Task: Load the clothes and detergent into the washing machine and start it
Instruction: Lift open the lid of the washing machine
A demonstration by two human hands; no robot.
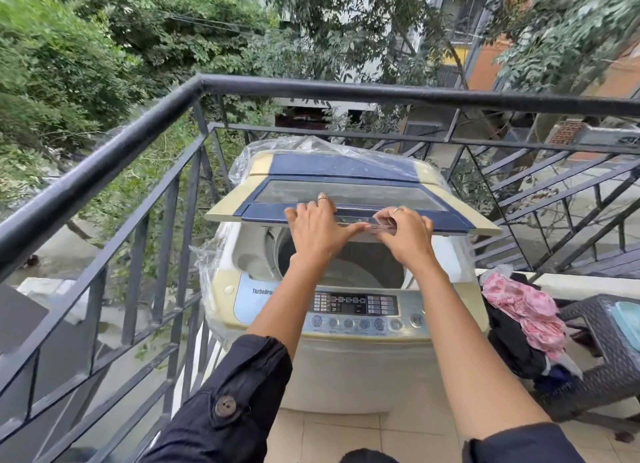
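Observation:
A cream and blue top-loading washing machine [346, 365] stands on a balcony, partly wrapped in clear plastic. Its folding lid [346, 192] is raised partway, tilted up above the drum opening [363, 268]. My left hand [317, 229] and my right hand [403, 236] both grip the clear handle at the lid's front edge. The control panel [356, 310] faces me below my forearms. A heap of clothes [526, 317], pink on top of dark ones, lies on a wicker chair to the right. No detergent is in view.
A black metal railing [145, 127] runs along the left and behind the machine. The wicker chair [609, 369] stands close on the right, with a teal item [627, 320] on it. The floor [381, 438] is tiled. Trees and buildings lie beyond.

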